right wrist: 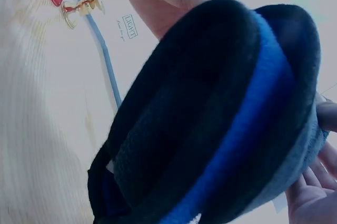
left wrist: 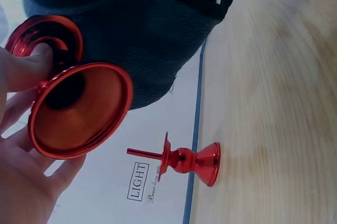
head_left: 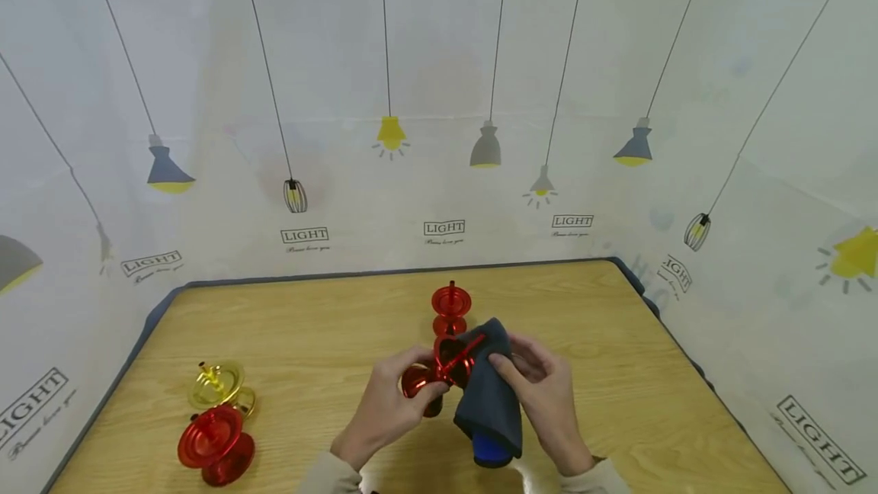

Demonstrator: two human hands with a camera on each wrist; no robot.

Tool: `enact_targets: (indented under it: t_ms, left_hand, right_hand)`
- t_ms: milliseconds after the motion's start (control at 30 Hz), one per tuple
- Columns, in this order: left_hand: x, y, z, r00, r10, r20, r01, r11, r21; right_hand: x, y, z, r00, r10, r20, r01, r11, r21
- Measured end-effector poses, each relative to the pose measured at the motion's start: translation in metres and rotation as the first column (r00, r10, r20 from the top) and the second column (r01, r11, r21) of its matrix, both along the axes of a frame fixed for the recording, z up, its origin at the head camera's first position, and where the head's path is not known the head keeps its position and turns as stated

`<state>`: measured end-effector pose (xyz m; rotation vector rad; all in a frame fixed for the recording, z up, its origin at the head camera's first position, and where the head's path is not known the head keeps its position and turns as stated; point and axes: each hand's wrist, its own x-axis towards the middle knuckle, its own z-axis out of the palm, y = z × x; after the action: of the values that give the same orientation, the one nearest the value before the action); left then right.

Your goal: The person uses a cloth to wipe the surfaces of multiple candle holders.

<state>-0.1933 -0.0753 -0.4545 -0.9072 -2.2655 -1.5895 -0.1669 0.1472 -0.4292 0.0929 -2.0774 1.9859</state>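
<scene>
My left hand grips a shiny red candlestick by its middle, tilted in the air above the table. In the left wrist view the candlestick's flared base faces the camera, its hollow underside showing. My right hand pinches a folded dark grey cloth, blue on its other side, and holds it against the dish and spike end of the candlestick. The folds of the cloth hide the candlestick in the right wrist view. Just beyond both hands, a second red candlestick stands upright on the table.
At the left of the wood-grain table, a gold candlestick and another red candlestick stand close together. Behind the table and at its sides hangs a pale sheet printed with lamps.
</scene>
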Motion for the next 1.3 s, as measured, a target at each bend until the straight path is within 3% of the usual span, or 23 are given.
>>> enact_targets:
  t_ms: [300,367,467,567,667,733,900,1033,1100,1167,1233,1300]
  left_hand:
    - [0.003,-0.004,0.004,0.995,-0.073,0.075,0.079,0.994,-0.08]
    - [0.003,-0.006,0.004,0.985,-0.111,0.134,0.123,0.989,-0.086]
    - [0.002,-0.01,0.003,0.951,-0.184,0.249,0.208,0.975,-0.074]
    - [-0.001,-0.014,-0.001,0.891,-0.293,0.347,0.319,0.948,-0.016]
    - [-0.005,-0.016,-0.007,0.817,-0.414,0.401,0.42,0.904,0.077]
    - [-0.007,-0.018,-0.01,0.75,-0.491,0.443,0.473,0.867,0.159]
    - [-0.007,-0.018,-0.017,0.616,-0.586,0.527,0.515,0.805,0.293]
    - [-0.004,-0.017,-0.018,0.556,-0.594,0.581,0.51,0.796,0.326]
    - [-0.002,-0.014,-0.017,0.561,-0.578,0.592,0.502,0.807,0.313]
    - [0.0,-0.012,-0.016,0.587,-0.554,0.59,0.486,0.825,0.289]
    - [0.004,-0.01,-0.014,0.657,-0.492,0.572,0.443,0.865,0.235]
    - [0.009,-0.008,-0.011,0.755,-0.384,0.531,0.363,0.92,0.149]
  right_hand:
    - [-0.001,0.003,-0.011,0.991,0.133,0.031,-0.133,0.991,0.025]
    - [-0.002,0.004,-0.014,0.985,0.166,0.035,-0.167,0.986,0.029]
    - [-0.004,0.006,-0.017,0.973,0.228,0.036,-0.229,0.973,0.035]
    - [-0.005,0.007,-0.02,0.96,0.275,0.06,-0.277,0.96,0.044]
    - [-0.004,0.008,-0.023,0.948,0.301,0.105,-0.307,0.951,0.046]
    - [-0.004,0.008,-0.024,0.941,0.31,0.131,-0.317,0.948,0.033]
    - [-0.003,0.008,-0.028,0.922,0.366,0.13,-0.365,0.931,-0.033]
    - [-0.003,0.01,-0.031,0.904,0.419,0.084,-0.416,0.908,-0.048]
    - [-0.002,0.011,-0.032,0.902,0.427,0.055,-0.426,0.904,-0.041]
    - [-0.002,0.012,-0.033,0.908,0.419,0.029,-0.418,0.908,-0.034]
    - [-0.001,0.012,-0.032,0.921,0.389,0.016,-0.388,0.921,-0.03]
    - [0.0,0.01,-0.03,0.939,0.343,0.012,-0.342,0.939,-0.028]
